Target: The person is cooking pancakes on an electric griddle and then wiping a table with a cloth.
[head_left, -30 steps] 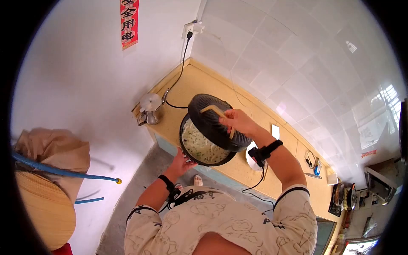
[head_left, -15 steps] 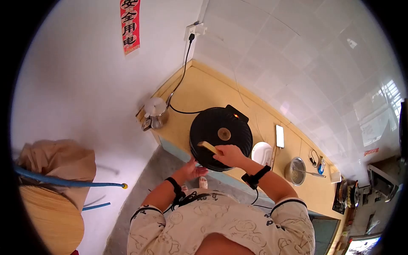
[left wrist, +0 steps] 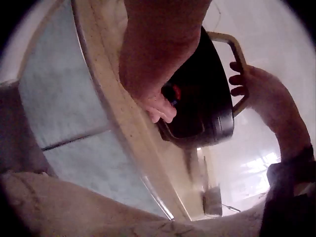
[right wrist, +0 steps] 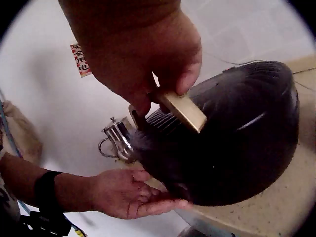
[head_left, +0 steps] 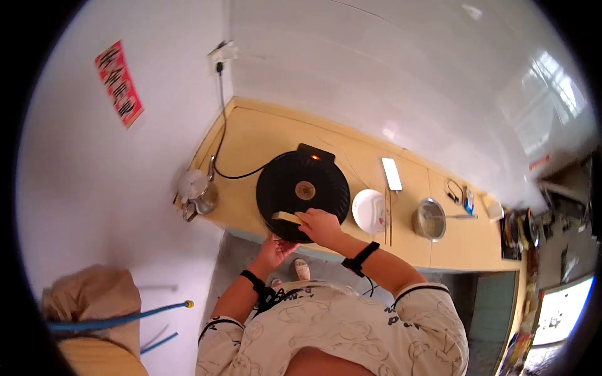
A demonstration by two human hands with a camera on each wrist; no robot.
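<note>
Right hand curls above the outstretched left hand.

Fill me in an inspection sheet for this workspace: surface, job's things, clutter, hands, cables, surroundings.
Surface: pale counter, cooker near its front edge.
Job's things: round black cooker, lid down, lamp lit orange.
Clutter: kettle in the corner; white bowl, chopsticks beside it; phone; metal bowl.
Hands: right hand grips the lid's handle; left hand, fingers extended, at the cooker's front edge.
Cables: black cord runs from cooker to wall socket, passing near the kettle.
Surroundings: red sign on the wall; blue hose at left.
</note>
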